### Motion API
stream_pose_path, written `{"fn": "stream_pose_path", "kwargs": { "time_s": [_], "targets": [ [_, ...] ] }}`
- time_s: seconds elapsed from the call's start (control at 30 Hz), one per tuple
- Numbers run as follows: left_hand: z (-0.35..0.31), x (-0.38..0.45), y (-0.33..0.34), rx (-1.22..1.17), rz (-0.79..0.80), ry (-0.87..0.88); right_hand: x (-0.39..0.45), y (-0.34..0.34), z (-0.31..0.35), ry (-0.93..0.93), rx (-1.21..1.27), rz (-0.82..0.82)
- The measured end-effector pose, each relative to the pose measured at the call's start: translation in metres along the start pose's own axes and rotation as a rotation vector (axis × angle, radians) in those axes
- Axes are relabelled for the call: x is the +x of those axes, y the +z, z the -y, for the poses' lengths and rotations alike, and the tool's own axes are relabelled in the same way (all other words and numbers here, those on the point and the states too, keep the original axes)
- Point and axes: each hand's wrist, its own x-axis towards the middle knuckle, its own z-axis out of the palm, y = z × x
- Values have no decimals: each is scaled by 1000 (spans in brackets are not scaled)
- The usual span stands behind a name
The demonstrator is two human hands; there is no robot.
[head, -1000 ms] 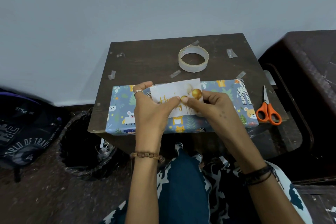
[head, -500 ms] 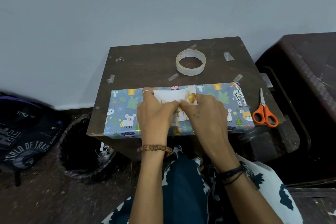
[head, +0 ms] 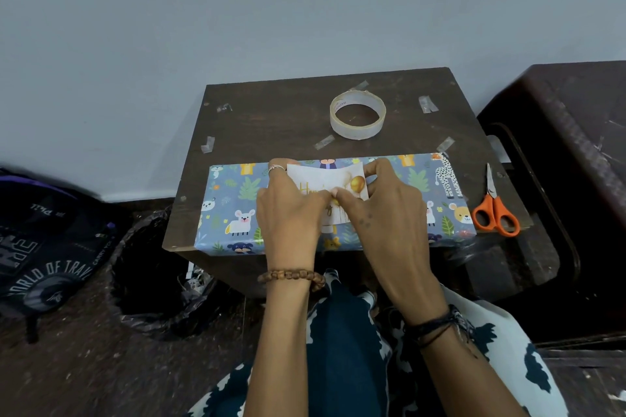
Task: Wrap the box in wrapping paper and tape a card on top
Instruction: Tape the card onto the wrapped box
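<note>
Head view: wrapped box (head: 420,200) lies along the near edge of the dark table (head: 271,122). Card (head: 325,181) sits on the box top, centre. Left hand (head: 291,217) at the card's 9 o'clock, right hand (head: 389,213) at its 3 o'clock; both pinch the card, thumbs meeting mid-card. Tape roll (head: 358,116) at 12 o'clock, scissors (head: 494,210) at 3 o'clock

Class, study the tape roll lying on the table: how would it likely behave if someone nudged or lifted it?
The tape roll lies flat on its side, so a nudge would probably slide it rather than roll it. It is a hollow ring, so likely light. Stood on edge, it could roll off the table.
</note>
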Motion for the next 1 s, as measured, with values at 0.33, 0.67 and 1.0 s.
{"fn": "stream_pose_path", "kwargs": {
  "time_s": [0.33,0.67,1.0],
  "targets": [
    [6,3,-4,69,-61,64,-1,-2,2,82,-119,19],
    [19,-1,-7,551,227,39,-1,0,-3,12,-322,-55],
    [26,-11,6,687,39,159,-10,14,-16,-130,-448,-221]
  ]
}}
